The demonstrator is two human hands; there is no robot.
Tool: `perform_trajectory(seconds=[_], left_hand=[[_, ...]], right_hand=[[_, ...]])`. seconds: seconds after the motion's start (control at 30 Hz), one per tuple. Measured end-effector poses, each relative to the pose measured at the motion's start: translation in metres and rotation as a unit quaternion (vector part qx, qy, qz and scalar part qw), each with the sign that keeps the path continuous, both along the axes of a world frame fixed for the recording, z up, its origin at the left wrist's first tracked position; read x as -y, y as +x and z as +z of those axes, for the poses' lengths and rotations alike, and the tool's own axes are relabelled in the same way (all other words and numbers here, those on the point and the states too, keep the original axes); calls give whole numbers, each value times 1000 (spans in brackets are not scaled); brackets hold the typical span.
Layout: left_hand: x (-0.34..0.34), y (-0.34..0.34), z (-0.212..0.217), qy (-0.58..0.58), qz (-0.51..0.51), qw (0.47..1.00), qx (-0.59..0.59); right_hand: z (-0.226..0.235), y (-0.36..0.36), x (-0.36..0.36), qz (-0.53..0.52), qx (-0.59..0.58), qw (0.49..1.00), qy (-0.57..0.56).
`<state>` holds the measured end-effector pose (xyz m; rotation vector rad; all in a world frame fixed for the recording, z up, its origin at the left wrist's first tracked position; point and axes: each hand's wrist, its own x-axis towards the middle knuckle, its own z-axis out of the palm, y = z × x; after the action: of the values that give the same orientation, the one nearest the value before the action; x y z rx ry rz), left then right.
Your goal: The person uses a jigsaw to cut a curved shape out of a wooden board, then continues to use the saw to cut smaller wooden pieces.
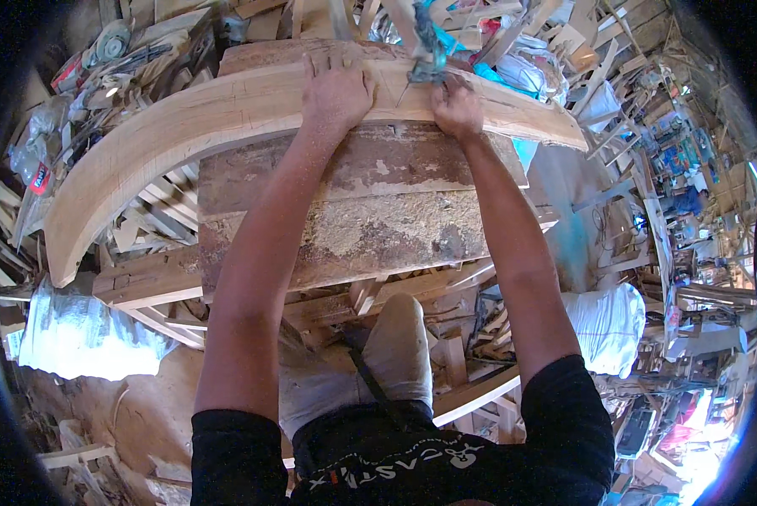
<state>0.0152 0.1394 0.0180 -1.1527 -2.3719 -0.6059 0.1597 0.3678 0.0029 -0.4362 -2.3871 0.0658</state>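
Observation:
A long curved wooden beam (pixel 235 99) lies across the bench, bowing down at its left end. My left hand (pixel 336 93) presses flat on top of it, fingers stretched toward the far edge. Just right of the middle, my right hand (pixel 458 108) is closed beside a teal tool (pixel 429 55) that looks like a drill. A thin pointed bit slants from the tool down to the beam's face. My right fingers are partly hidden, and the tool's upper part is blurred. Faint pencil-like lines mark the wood near the bit.
Under the beam is a worn plank bench top (pixel 395 223) with sawdust on it. Wood offcuts (pixel 555 34) pile up beyond it. A plastic bottle (pixel 34 169) lies at the left. White sacks (pixel 604 327) stand on both sides, and a wooden frame (pixel 155 278) juts out left.

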Motion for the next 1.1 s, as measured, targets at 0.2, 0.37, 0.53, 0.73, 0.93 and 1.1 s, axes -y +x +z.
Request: perform_trajectory(seconds=[0.2,0.37,0.53,0.73,0.93,1.1], left_hand=[[0,1,5,-13,-18,1000,20],[-6,0,3,-3,-40,999,13],[-5,-5,-4,16,-43,999,6],[-10,-4,-2,7,-83,996,19],[-6,-11,-1,-23,-69,997,38],[-9,-12,1,-57,-68,994,60]], right_hand=[[2,3,6,-32,11,999,-1],[-4,1,-13,8,-38,998,45],[0,-2,-1,-10,-8,1000,19],[-6,5,-17,-31,20,999,40],[-6,-9,-4,-60,-9,997,56],[4,-1,2,5,-6,1000,29]])
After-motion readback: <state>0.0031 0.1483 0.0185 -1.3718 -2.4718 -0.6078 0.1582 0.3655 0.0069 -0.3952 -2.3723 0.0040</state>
